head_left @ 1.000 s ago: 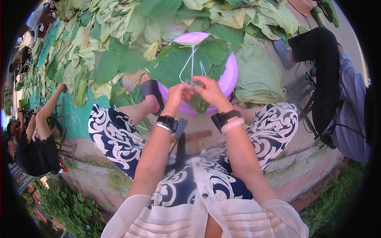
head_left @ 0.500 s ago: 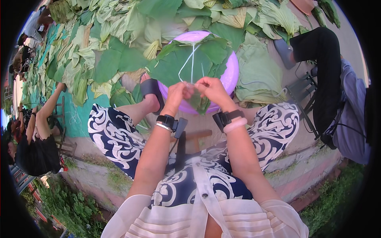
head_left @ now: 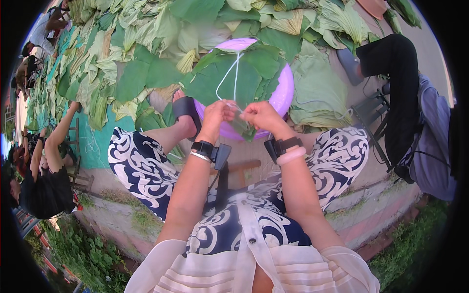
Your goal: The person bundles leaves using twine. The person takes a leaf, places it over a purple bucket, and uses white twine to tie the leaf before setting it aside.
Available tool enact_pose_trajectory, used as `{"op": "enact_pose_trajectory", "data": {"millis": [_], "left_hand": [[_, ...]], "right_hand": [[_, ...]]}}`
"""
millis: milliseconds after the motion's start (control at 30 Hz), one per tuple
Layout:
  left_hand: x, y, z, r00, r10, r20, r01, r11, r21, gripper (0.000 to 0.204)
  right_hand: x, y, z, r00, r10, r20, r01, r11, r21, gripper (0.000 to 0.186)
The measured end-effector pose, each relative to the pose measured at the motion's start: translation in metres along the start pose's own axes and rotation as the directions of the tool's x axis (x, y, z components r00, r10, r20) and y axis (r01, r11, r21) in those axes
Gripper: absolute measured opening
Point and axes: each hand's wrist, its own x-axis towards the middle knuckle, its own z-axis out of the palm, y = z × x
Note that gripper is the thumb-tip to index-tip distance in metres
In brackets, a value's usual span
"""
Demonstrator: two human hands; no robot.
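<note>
A stack of green leaves (head_left: 205, 78) lies in a purple round basin (head_left: 284, 80), with white string (head_left: 236, 73) running down across the top leaf to its near side. My left hand (head_left: 218, 116) is at the near left of the stack, fingers curled and closed on the string. My right hand (head_left: 257, 117), to its right, pinches the string between thumb and forefinger. The string is stretched between the two hands over the near leaf tip; the exact loop or knot is too small to make out.
Piled leaves (head_left: 137, 73) cover the ground beyond and around the basin, partly over a green sheet (head_left: 95, 146). A seated person (head_left: 400, 112) is close at right by a folding stool (head_left: 366, 122); several people (head_left: 46, 180) sit at left. An orange container (head_left: 367, 7) stands far right.
My hands have drawn apart, the left slightly leftward and the right a little right and down. The string between them is stretched out, and its left strand slants further left.
</note>
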Motion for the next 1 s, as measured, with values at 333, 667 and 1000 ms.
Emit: {"op": "enact_pose_trajectory", "data": {"millis": [333, 667, 1000], "left_hand": [[0.004, -0.003, -0.003, 0.999, -0.004, -0.052, 0.004, 1.0, -0.004, 0.033], [0.004, -0.006, -0.004, 1.0, -0.002, 0.0, 0.002, 0.996, -0.094, 0.019], [0.005, -0.007, -0.004, 0.999, 0.025, 0.045, -0.029, 0.997, 0.077, 0.019]], "right_hand": [[0.003, 0.018, -0.001, 0.994, -0.022, -0.11, -0.01, 0.96, -0.281, 0.015], [0.001, 0.014, 0.0, 0.999, -0.01, -0.052, -0.011, 0.922, -0.387, 0.017], [0.01, -0.009, 0.004, 0.745, -0.421, -0.518, 0.187, 0.877, -0.443, 0.023]]}}
